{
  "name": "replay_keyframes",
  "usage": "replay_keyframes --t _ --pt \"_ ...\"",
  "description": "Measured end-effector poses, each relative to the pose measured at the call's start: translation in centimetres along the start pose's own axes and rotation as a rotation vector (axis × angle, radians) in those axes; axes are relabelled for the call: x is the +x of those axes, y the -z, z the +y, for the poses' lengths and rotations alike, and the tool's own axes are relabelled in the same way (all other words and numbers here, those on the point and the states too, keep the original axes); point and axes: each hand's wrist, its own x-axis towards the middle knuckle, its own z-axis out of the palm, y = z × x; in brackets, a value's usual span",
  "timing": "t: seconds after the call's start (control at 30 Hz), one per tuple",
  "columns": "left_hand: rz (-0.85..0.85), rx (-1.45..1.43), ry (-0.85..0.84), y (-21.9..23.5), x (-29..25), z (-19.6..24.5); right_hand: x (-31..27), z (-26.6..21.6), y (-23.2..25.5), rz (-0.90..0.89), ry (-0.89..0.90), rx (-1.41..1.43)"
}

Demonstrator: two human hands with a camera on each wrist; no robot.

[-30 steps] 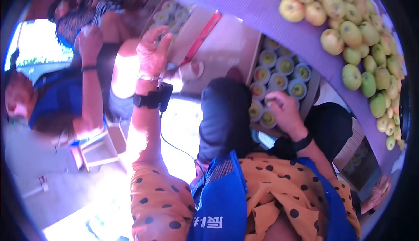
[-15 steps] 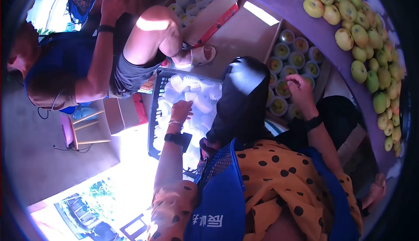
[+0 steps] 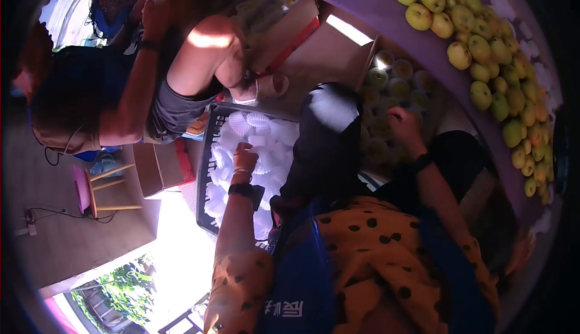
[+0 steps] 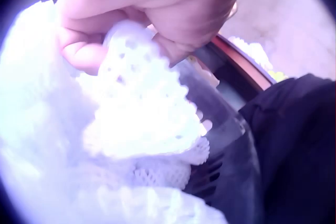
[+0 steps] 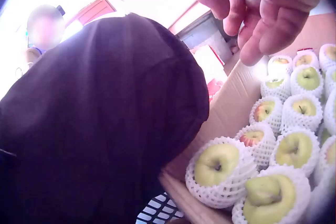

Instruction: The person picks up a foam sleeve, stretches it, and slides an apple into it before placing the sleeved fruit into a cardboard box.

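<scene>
My left hand (image 3: 244, 154) reaches into a dark plastic crate (image 3: 212, 127) heaped with white foam fruit nets. In the left wrist view its fingers (image 4: 157, 11) pinch one white foam net (image 4: 139, 103) above the pile. My right hand (image 3: 403, 125) hovers over a cardboard box (image 3: 364, 62) of apples, each wrapped in a white net. Seen from the right wrist, the fingers (image 5: 257, 14) hang loosely curled and hold nothing, above the netted apples (image 5: 218, 169). My dark-trousered knee (image 3: 329, 134) rises between the crate and the box.
A purple table (image 3: 386, 16) at the upper right carries several loose yellow-green apples (image 3: 477, 50). A seated person (image 3: 121, 92) in blue and shorts is at the upper left. A second apple box (image 3: 281, 16) lies behind. A small stool (image 3: 96, 189) stands at left.
My left hand came down from the far box into the crate of foam nets and took hold of one. The right hand stayed over the apple box. The view shifted.
</scene>
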Motion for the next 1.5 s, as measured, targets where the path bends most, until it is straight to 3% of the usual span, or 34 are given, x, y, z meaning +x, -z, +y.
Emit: replay_keyframes --t 0.07,0.13,0.2,0.27,0.3,0.33,0.37,0.43,0.5,0.53,0.57,0.63,0.67,0.7,0.8,0.9,1.03,1.2,1.27,1.3,1.37,1.43,1.5 --pt "0.039 -0.020 -0.133 2.1 -0.3 -0.8 -0.5 -1.1 0.4 0.007 0.031 -0.015" --pt "0.014 -0.046 -0.139 5.8 -2.3 3.9 -0.7 -1.8 0.8 0.023 0.034 -0.028" --pt "-0.148 -0.697 -0.065 8.0 -4.3 8.3 -0.8 -1.9 1.0 -0.042 -0.003 0.059" --pt "-0.351 -1.056 -0.212 9.0 -6.3 13.7 -1.0 -3.4 1.7 -0.096 -0.049 0.136" --pt "-0.470 -1.154 -0.280 9.4 -8.1 16.9 -1.3 -5.0 2.6 -0.314 -0.156 0.430" --pt "-0.665 -1.172 -0.367 8.9 -8.6 18.9 -1.6 -5.9 3.2 -0.537 -0.257 0.727" --pt "-0.859 -1.183 -0.453 8.3 -9.1 21.0 -1.8 -6.0 3.4 -0.523 -0.254 0.727" --pt "-0.910 -1.192 -0.421 5.8 -12.2 26.0 -2.0 -5.8 4.0 -0.646 -0.239 1.024" --pt "-0.836 -1.030 -0.495 1.5 -12.1 29.2 -2.0 -5.0 4.4 -0.567 -0.156 1.106" --pt "-0.825 -1.015 -0.527 -1.0 -11.4 29.8 -1.9 -4.7 4.9 -0.443 -0.091 1.177" --pt "-0.815 -1.001 -0.561 -3.5 -10.5 30.2 -1.8 -4.5 5.4 -0.316 -0.022 1.242" --pt "-0.747 -1.047 -0.576 -7.7 -9.8 30.7 -2.0 -4.1 6.0 -0.255 -0.003 1.217" --pt "-0.781 -1.075 -0.470 -8.5 -10.4 31.2 -2.2 -4.2 6.0 -0.196 -0.094 1.087" --pt "-0.801 -1.067 -0.480 -9.8 -10.3 30.8 -2.5 -4.2 5.9 -0.137 -0.190 0.959" --pt "-0.726 -0.982 -0.478 -13.8 -9.1 28.4 -3.3 -3.3 5.7 -0.200 -0.213 0.882" --pt "-0.764 -0.894 -0.422 -14.8 -9.5 27.5 -4.0 -3.0 5.4 -0.239 -0.297 0.823" --pt "-0.768 -0.626 -0.558 -15.9 -9.7 27.1 -4.5 -1.7 4.6 -0.195 -0.398 0.725" --pt "-0.863 -0.555 -0.470 -15.6 -10.0 26.6 -4.8 -0.3 4.0 -0.158 -0.477 0.679" --pt "-0.965 -0.734 -0.433 -14.9 -10.5 27.1 -4.8 0.7 3.4 -0.147 -0.495 0.667" --pt "-0.965 -0.731 -0.429 -14.4 -10.7 27.3 -4.6 1.7 2.9 -0.059 -0.419 0.560" --pt "-1.337 -1.157 -0.095 -13.0 -11.6 28.5 -4.2 1.7 3.3 0.028 -0.342 0.454" --pt "-1.287 -1.125 -0.077 -13.7 -11.2 28.1 -4.1 1.3 4.0 0.065 -0.400 0.462" --pt "-1.036 -0.850 -0.266 -15.1 -10.4 27.0 -4.2 0.5 4.9 0.064 -0.332 0.405"
